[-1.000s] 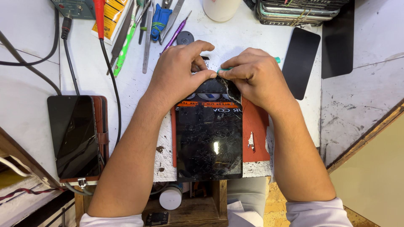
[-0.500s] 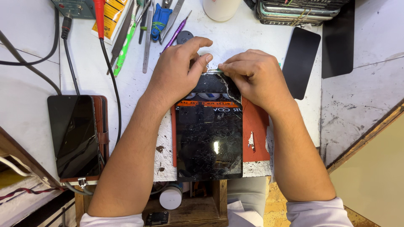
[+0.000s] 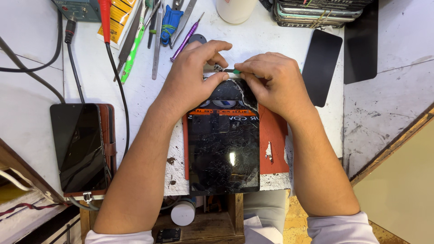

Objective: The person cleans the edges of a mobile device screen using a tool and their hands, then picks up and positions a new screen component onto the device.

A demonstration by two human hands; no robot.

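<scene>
A cracked tablet [image 3: 224, 149] lies on a red mat [image 3: 273, 140], its top edge under both hands. The left hand [image 3: 192, 79] presses its corner; the right hand [image 3: 271, 81] pinches a small green tool [image 3: 236, 71] there.

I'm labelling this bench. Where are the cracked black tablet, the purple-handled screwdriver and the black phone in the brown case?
cracked black tablet [image 3: 224, 156], head view, middle of screen
purple-handled screwdriver [image 3: 186, 38], head view, handle
black phone in the brown case [image 3: 77, 144], head view, screen
</scene>
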